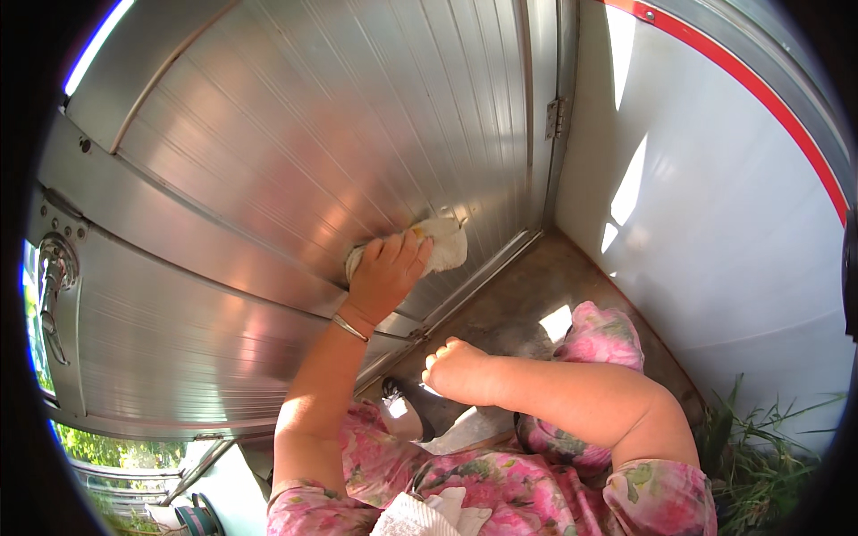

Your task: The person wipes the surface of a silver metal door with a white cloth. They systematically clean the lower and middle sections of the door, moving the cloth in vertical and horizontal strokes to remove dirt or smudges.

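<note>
A pale cloth [448,249] is pressed flat against the ribbed metal door panel [281,127], low down and towards the hinge side. My left hand [392,268] lies on the cloth with its fingers over it, a metal bangle [350,327] at the wrist. Over the floor, away from the door, my right hand [457,372] has its fingers curled in; whether anything is inside them is hidden. Another white cloth [429,512] hangs at the front of my flowered clothing.
A door handle [52,275] sticks out at the left. Right of the hinge [555,119] stands a white wall panel [697,201] with red trim. Below are the brown floor [516,301], my shoe [405,409] and grass [757,449]. A green container [194,519] sits lower left.
</note>
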Demonstrator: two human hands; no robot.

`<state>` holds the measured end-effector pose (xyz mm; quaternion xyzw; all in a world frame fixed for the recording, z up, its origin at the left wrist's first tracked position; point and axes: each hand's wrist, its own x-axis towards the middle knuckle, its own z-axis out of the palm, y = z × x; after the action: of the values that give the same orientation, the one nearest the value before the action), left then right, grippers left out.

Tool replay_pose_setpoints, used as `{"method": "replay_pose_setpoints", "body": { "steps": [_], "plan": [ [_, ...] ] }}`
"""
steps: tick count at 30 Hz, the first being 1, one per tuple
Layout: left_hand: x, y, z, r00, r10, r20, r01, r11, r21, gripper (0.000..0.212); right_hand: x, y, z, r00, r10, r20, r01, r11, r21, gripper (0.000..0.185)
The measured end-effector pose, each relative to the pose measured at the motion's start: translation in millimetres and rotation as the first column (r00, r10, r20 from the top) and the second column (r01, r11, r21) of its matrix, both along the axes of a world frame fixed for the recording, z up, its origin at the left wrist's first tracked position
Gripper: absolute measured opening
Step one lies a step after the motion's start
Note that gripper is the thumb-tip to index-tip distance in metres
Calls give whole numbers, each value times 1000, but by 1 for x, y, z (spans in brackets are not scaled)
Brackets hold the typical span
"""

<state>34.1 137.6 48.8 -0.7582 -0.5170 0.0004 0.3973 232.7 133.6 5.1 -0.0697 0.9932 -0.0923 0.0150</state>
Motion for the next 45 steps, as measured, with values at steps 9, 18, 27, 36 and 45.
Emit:
{"method": "replay_pose_setpoints", "body": {
  "steps": [9, 18, 27, 36, 45],
  "plan": [
    [-2, 8, -89, 1000, -18, 15, 20, 990, -137, 41, -2, 4, -9, 1000, -16, 2, 16, 1000, -11, 10],
    [6, -9, 10, 997, 50, 62, -54, 996, 73, 41, -5, 17, -8, 999, -23, 24, 23, 1000, -3, 11],
    [7, -27, 193, 959, 279, -46, -198, 780, 594, 47, -15, 18, 1, 980, -30, 195, 6, 993, 121, 21],
    [1, -13, 255, 999, -32, 28, 4, 726, 688, 59, -11, 15, 0, 983, -24, 184, 9, 997, 79, 19],
    [9, 9, 149, 1000, 18, 9, -20, 875, 484, 45, -3, 5, 1, 994, -10, 110, 7, 1000, 28, 16]
  ]
}}
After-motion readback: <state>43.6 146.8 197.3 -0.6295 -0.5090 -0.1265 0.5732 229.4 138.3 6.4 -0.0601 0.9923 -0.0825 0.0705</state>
